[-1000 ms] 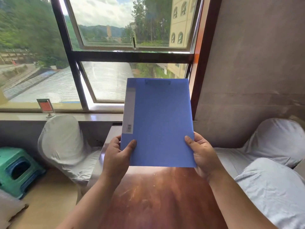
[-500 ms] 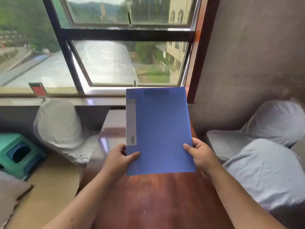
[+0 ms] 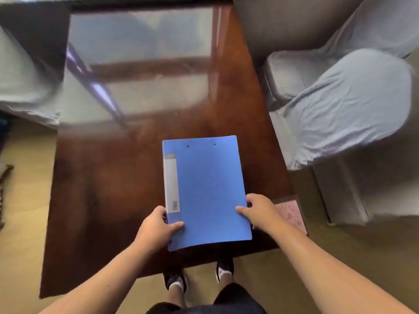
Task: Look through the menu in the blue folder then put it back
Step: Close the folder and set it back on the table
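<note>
Closed blue folder (image 3: pixel 205 191) over the table's (image 3: pixel 108 177) near edge, left hand (image 3: pixel 156 227) and right hand (image 3: pixel 260 211) grasping its 2 near corners.

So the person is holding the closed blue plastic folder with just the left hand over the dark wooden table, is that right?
Not quite: the head view shows both hands on the closed blue plastic folder, the left hand at its lower left edge and the right hand at its lower right edge. It is over the dark wooden table.
</note>
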`<act>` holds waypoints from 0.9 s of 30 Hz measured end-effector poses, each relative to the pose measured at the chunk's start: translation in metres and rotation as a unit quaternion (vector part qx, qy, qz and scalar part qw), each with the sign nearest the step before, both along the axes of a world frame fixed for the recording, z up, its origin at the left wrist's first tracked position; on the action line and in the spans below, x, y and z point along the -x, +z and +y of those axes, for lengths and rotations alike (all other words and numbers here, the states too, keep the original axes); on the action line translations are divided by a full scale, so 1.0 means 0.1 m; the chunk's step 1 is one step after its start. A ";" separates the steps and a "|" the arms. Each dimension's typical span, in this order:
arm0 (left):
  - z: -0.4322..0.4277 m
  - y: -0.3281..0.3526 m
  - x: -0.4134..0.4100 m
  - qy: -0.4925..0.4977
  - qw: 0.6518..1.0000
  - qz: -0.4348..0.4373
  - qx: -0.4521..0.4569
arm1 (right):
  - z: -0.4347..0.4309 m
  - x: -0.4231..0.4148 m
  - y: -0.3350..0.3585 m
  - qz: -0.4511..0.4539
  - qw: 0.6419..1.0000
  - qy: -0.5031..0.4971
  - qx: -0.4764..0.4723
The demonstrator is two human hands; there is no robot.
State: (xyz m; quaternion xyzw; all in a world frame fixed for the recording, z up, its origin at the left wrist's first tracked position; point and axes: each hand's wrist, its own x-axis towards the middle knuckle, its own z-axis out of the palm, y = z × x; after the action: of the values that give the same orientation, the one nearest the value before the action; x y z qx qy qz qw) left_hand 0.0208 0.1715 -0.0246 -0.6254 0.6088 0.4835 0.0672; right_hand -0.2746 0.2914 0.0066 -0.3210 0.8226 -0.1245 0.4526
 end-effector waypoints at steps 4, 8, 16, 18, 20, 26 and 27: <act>0.25 -0.15 -0.03 -0.049 0.997 -0.052 -0.022 | 0.22 -0.08 -0.23 0.017 0.998 0.017 -0.051; 0.26 -0.14 0.03 -0.154 0.978 -0.138 0.016 | 0.34 -0.13 -0.35 0.038 0.995 0.032 -0.082; 0.14 -0.05 0.19 -0.338 0.904 -0.259 0.038 | 0.31 -0.32 -0.30 0.219 0.957 0.176 -0.078; 0.14 -0.05 0.19 -0.339 0.903 -0.261 0.036 | 0.26 -0.56 -0.36 0.182 0.957 0.220 -0.044; 0.15 -0.05 0.18 -0.340 0.902 -0.262 0.035 | 0.23 -0.83 -0.42 0.140 0.960 0.240 -0.027; 0.17 -0.08 0.23 -0.358 0.895 -0.263 0.041 | 0.29 -1.00 -0.55 0.138 0.971 0.196 0.002; 0.18 -0.09 0.27 -0.360 0.895 -0.261 0.040 | 0.32 -0.95 -0.56 0.137 0.972 0.191 0.003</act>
State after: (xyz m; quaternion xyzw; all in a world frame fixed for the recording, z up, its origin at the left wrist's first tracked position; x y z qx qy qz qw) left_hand -0.0066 0.1890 -0.0333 -0.4688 0.7719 0.2211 0.3680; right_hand -0.1796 0.3232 -0.0490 -0.4878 0.7996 0.0067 0.3501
